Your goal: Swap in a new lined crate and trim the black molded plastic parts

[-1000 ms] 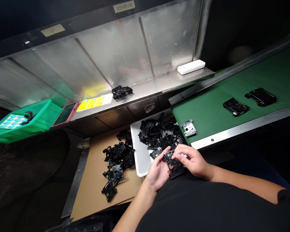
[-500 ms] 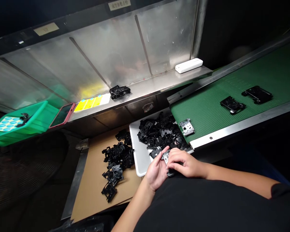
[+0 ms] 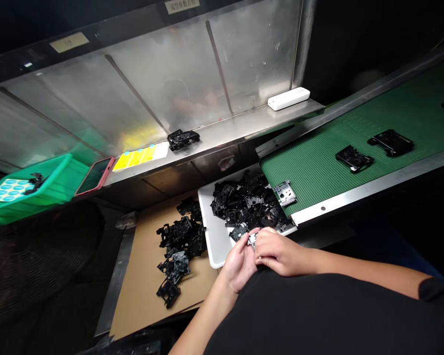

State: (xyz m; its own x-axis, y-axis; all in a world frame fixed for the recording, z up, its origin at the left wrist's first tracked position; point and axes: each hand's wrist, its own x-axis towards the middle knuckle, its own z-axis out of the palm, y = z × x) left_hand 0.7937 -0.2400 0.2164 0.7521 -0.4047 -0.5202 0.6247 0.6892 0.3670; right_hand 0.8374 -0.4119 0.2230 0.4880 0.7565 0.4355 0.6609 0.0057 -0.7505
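Observation:
My left hand (image 3: 240,264) holds a small part (image 3: 253,239) with a silvery face, its thumb along the part's edge. Over the same part lies my right hand (image 3: 281,251), its fingers curled and pressed together, hiding most of the piece. Just beyond my hands stands a white tray (image 3: 217,246) heaped with black plastic parts (image 3: 249,199). More black parts (image 3: 181,234) lie in a pile on brown cardboard (image 3: 133,296) to the left of the tray.
A green conveyor belt (image 3: 318,167) at the right carries a silvery part (image 3: 285,193) and several black ones. The metal shelf (image 3: 229,129) holds a white device (image 3: 288,98), black parts, yellow labels (image 3: 135,158) and a phone (image 3: 95,176). A green bin (image 3: 55,185) stands far left.
The fingers of my right hand have curled down further over the part, and the hand has shifted slightly. The black parts on the belt have moved slightly to the left.

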